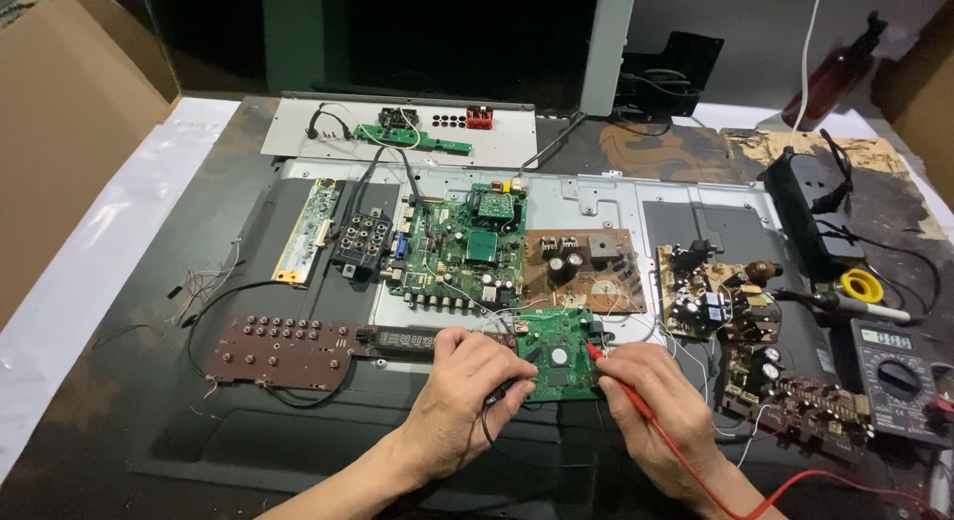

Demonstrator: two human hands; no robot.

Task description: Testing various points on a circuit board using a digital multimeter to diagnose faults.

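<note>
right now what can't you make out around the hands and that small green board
- Head view: black probe tip, hidden under the left hand.
- Red probe tip contact on the small green board: too small.
- Multimeter reading: too small.
- Red lead: cut off at the bottom edge.

View: one head camera, above the near edge of the bench (119, 401).
Facing: steeply down and forward, toward the far wall.
Nearness: close over both hands, forearms cut by the near edge.
Shared: nothing, single view.
</note>
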